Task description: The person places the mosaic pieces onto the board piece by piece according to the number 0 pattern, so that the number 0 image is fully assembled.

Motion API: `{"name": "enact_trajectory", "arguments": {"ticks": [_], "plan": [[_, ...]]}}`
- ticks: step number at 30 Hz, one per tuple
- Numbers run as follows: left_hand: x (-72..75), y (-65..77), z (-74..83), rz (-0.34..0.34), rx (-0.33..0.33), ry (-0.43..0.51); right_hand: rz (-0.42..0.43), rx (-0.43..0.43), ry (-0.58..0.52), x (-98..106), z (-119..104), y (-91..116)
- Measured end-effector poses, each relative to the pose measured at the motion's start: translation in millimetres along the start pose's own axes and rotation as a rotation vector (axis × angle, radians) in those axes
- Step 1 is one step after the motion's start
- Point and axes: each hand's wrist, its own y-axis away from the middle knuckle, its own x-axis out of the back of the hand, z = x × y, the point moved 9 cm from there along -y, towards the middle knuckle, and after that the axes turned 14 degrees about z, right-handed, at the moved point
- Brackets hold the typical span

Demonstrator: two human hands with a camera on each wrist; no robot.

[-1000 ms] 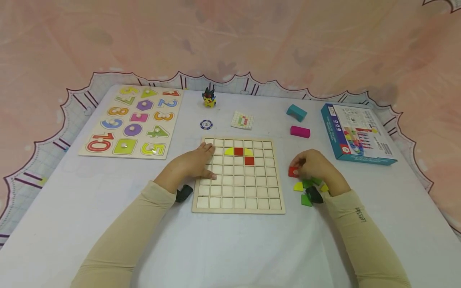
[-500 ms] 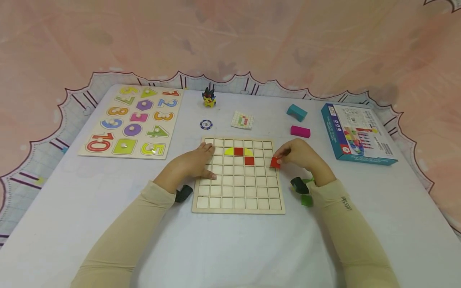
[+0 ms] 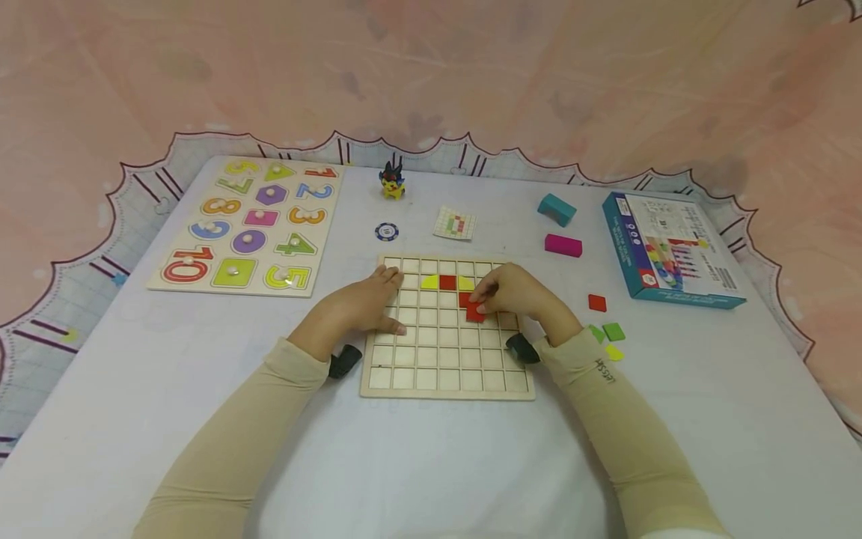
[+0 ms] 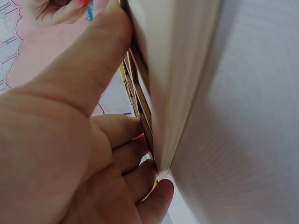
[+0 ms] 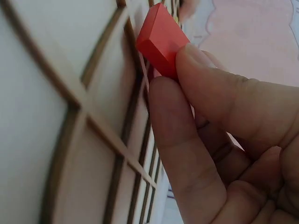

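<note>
- The left hand (image 3: 360,303) lies spread at the left side of the wooden grid board (image 3: 444,380), its thumb and fingers resting on it.
- The right hand (image 3: 515,292) pinches a red square tile (image 3: 475,313) between thumb and finger, over the right half of the board; the right wrist view shows the tile tilted, but I cannot tell whether it touches the grid.
- In the second row from the far edge, a red tile (image 3: 447,282) sits between two yellow rounded pieces, the left one (image 3: 429,282) and the right one (image 3: 465,283).
- One row nearer, another red tile, partly hidden by fingers, lies just beside the pinched one.
- Right of the board, on the white-covered bench (image 3: 417,464), lie a loose red tile (image 3: 597,302), a green square (image 3: 613,332), a smaller-looking green piece (image 3: 596,333) and a yellow piece (image 3: 613,352), partly beside the sleeve.
- Beyond the board's far edge are a pattern card (image 3: 455,224), a blue-and-white chip (image 3: 387,231) and a yellow-and-black figurine (image 3: 392,181).
- Far right stand a teal arch block (image 3: 557,209), a magenta block (image 3: 563,245) and a printed box (image 3: 680,251).
- Far left lies a number puzzle board (image 3: 157,281).
</note>
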Motion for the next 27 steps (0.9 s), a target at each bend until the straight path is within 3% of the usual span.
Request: {"name": "enact_trajectory", "arguments": {"ticks": [9,20,27], "plan": [[0.2,0.6,0.2,0.007,0.000,0.002,-0.021,0.031,0.036,-9.9,-8.1,-1.4],[-0.3,0.4,-1.5,0.003,0.013,0.006,-0.038,-0.007,0.105,-15.0,-8.4,-0.4],[-0.4,0.7,-1.5,-0.003,0.013,0.008,-0.033,-0.007,0.076,-11.0,-6.6,0.9]]}}
